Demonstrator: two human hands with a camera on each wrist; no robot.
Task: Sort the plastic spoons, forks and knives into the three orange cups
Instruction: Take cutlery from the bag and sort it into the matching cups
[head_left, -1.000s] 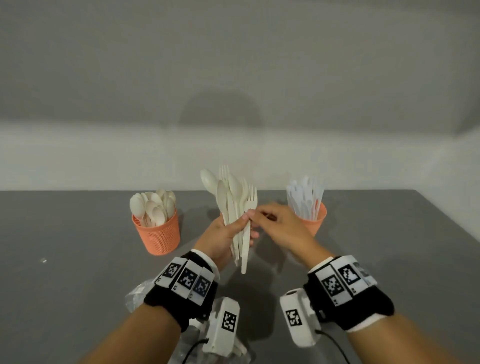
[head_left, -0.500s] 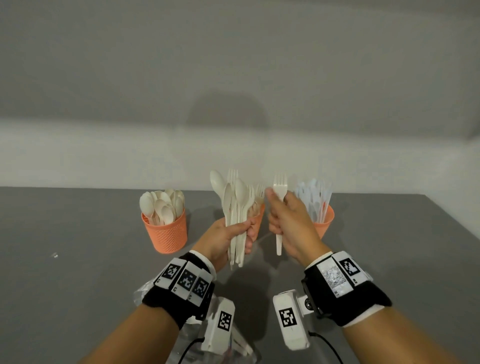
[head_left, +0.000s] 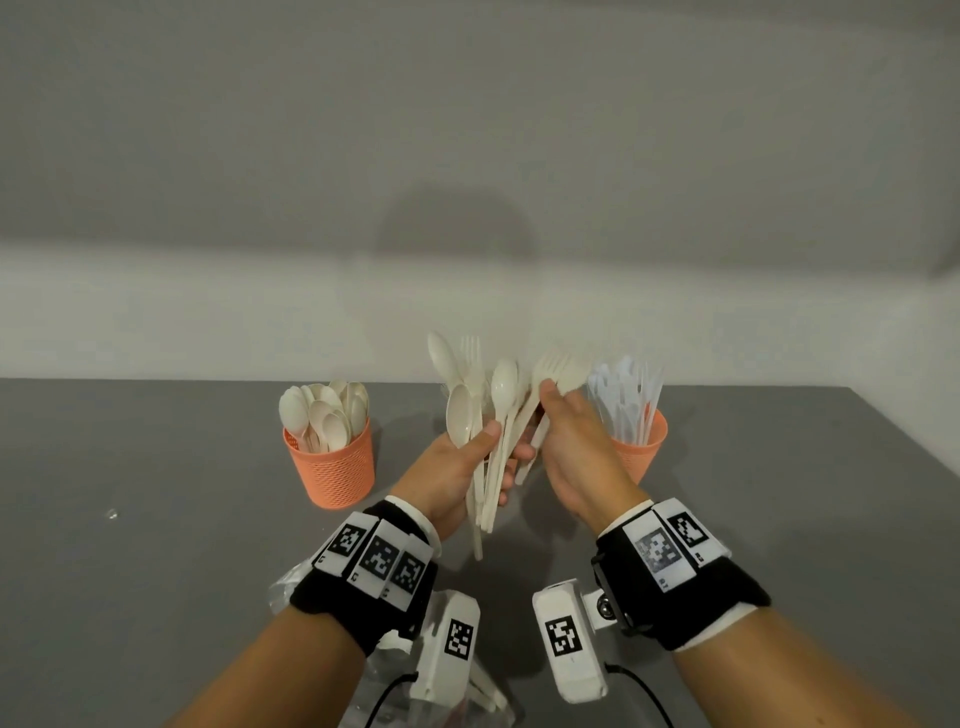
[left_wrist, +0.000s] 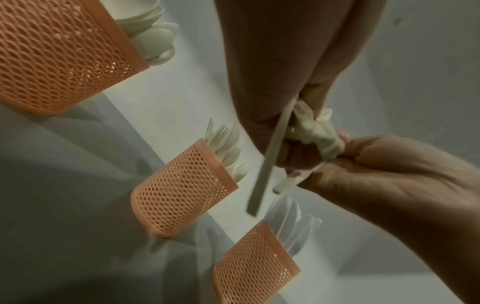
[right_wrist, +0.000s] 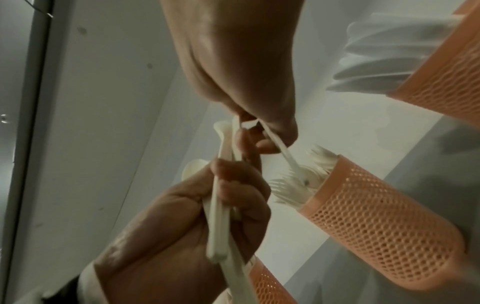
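Observation:
My left hand (head_left: 480, 447) grips a bundle of cream spoons and forks (head_left: 493, 395), held upright above the grey table (head_left: 156, 519). Right beside it, my right hand (head_left: 545, 387) pinches a single fork (head_left: 558, 364), tilted with its tines up. In the right wrist view the fork's handle (right_wrist: 283, 152) points at the mouth of the middle fork cup (right_wrist: 384, 226). The spoon cup (head_left: 332, 462) stands left and the knife cup (head_left: 641, 452) right. In the head view my hands hide the fork cup (left_wrist: 182, 189).
A crumpled clear plastic bag (head_left: 288, 587) lies on the table under my left wrist. A small speck (head_left: 111, 514) sits far left. A pale wall (head_left: 467, 156) rises just behind the cups, and the table's edge runs along the right.
My right hand pulled one fork out of the bundle, lifted it clear to the right, then tilted it and brought it back close beside the left hand. The left hand kept its hold.

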